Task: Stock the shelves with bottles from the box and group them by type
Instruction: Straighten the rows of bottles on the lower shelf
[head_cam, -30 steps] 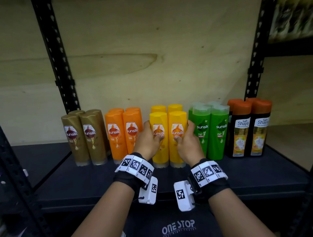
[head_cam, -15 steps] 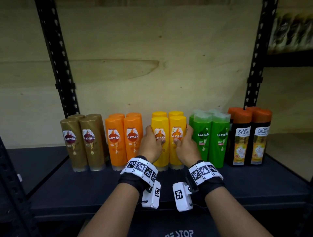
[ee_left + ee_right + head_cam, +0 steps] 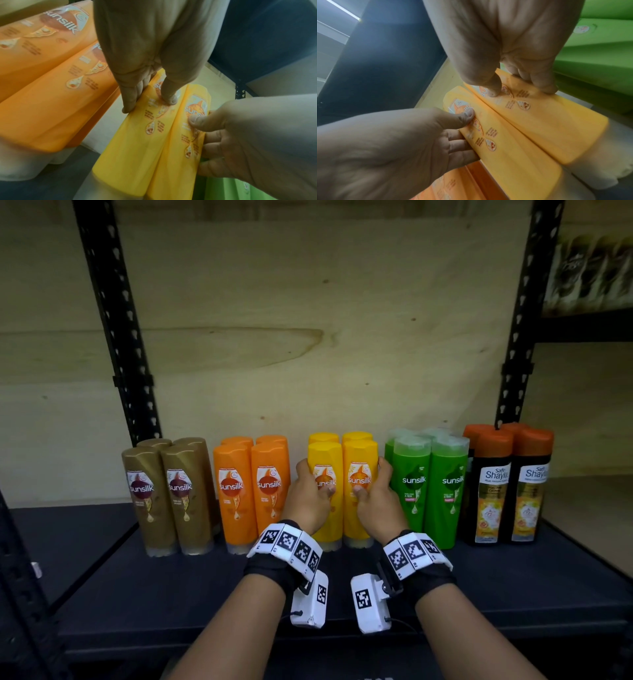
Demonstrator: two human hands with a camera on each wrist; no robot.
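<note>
1. The left hand (image 3: 310, 501) wraps the left front yellow bottle (image 3: 325, 494): thumb (image 3: 169, 100) on the label, fingers down its outer side, so its grip is clamped on that bottle.
2. The right hand (image 3: 375, 501) mirrors this on the right front yellow bottle (image 3: 359, 491), thumb (image 3: 493, 92) on the label and fingers on the side facing the green bottles (image 3: 428, 487).
3. Holding from the outer sides likely serves to press the pair together and square them in line.
4. Both bottles stand upright on the shelf (image 3: 171, 594), touching each other, in front of two more yellow ones.
5. Groups run by colour: brown (image 3: 168, 494), orange (image 3: 251, 491), yellow, green, then black bottles (image 3: 510, 491) with orange caps.
6. The box is not in view.
</note>
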